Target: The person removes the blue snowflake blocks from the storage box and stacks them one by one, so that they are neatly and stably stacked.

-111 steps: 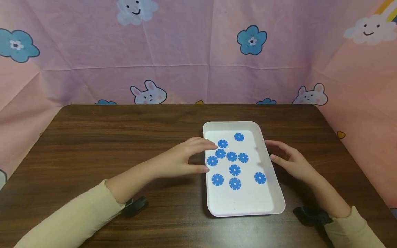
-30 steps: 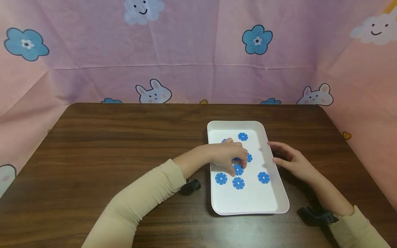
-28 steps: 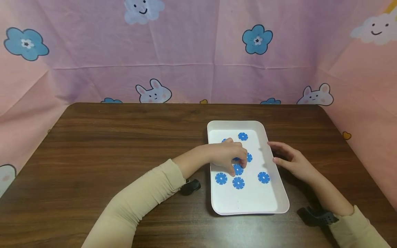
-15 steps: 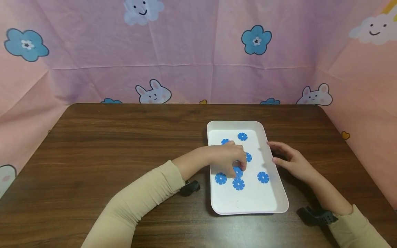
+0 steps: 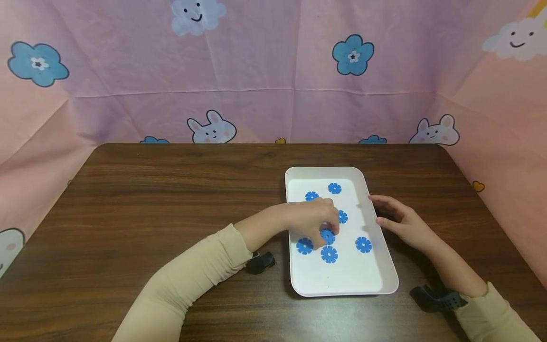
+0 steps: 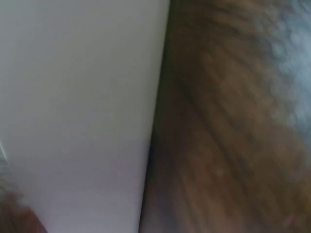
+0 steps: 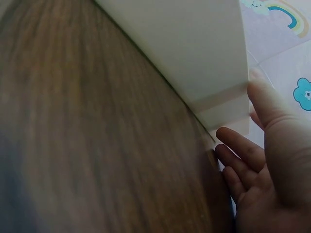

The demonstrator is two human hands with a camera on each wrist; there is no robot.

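In the head view a white tray (image 5: 350,280) holds several flat blue snowflake building discs with notched rims. My left hand (image 5: 309,218) reaches in over the left wall, thumb and curled fingers pinching the edges of one snowflake disc (image 5: 328,237) low on the tray floor. Some discs under that hand are hidden. Just in front lies another disc (image 5: 329,254). My right hand (image 5: 397,217) is outside the right wall, fingers loosely bent and fingertips at the rim. The right wrist view has its thumb (image 7: 265,99) by the tray's outer wall (image 7: 194,53).
Other discs lie apart: one at the far end (image 5: 334,188), one to the right (image 5: 363,245), one near the left wall (image 5: 305,246). The brown wooden table (image 5: 171,190) extends around the tray, with a patterned pink cloth (image 5: 256,71) hanging behind. The left wrist view is blurred.
Since the oldest frame my left hand has moved from the tray's left rim into it and onto a disc. That disc has shifted slightly toward me. The right hand stays at the wall.
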